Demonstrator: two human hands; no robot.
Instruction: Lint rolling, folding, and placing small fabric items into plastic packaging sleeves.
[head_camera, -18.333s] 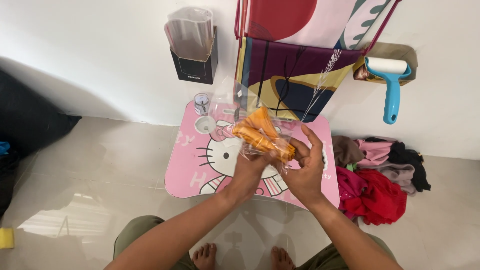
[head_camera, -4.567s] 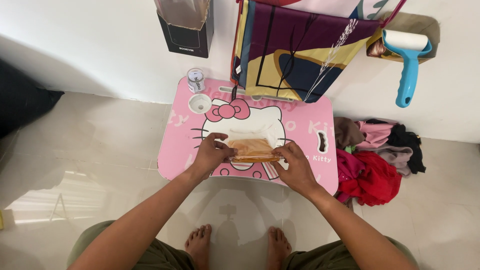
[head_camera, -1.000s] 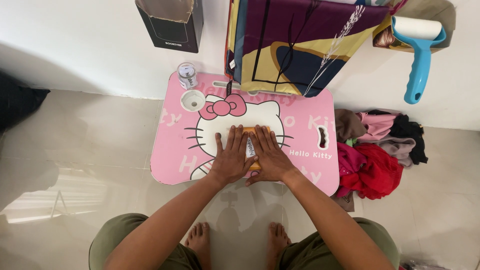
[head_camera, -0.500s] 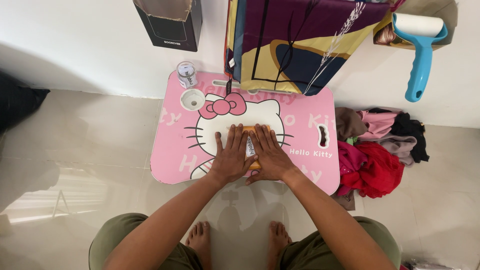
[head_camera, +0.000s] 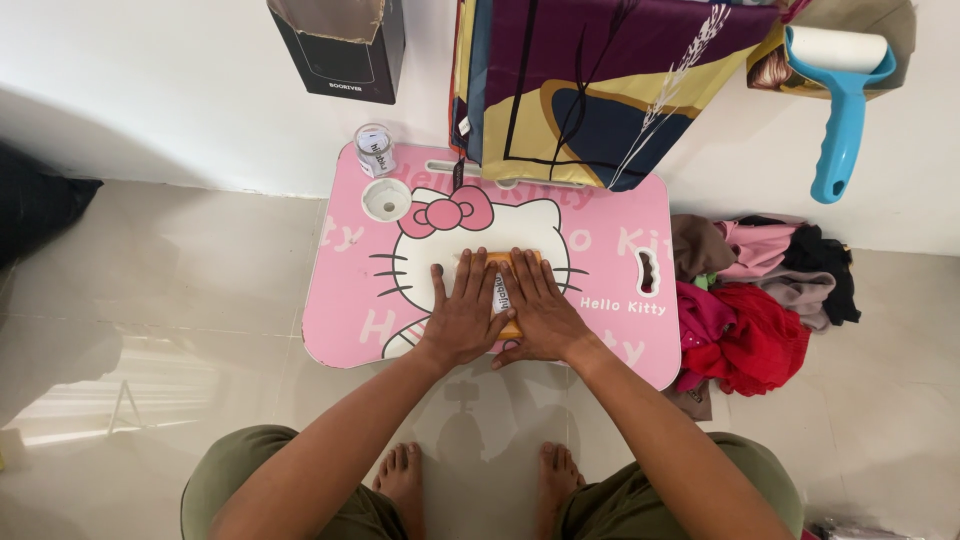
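Note:
A small pink lap table (head_camera: 620, 300) with a white cartoon cat print stands on the tiled floor. On its middle lies a flat orange packet (head_camera: 502, 292) in clear wrap. My left hand (head_camera: 463, 313) and my right hand (head_camera: 538, 308) both lie flat on top of the packet, palms down, fingers spread, side by side. Only a narrow strip of the packet shows between the hands.
A small clear jar (head_camera: 375, 150) and a round white cup recess (head_camera: 386, 199) are at the table's far left corner. A patterned cloth (head_camera: 600, 80) hangs over the far edge. A black box (head_camera: 335, 45), a blue lint roller (head_camera: 842, 100) and a clothes pile (head_camera: 760, 300) lie around.
Since a second ago both hands stay pressed flat on the packet; nothing has visibly moved. Earlier the packet was held up in the air, then laid on the table.

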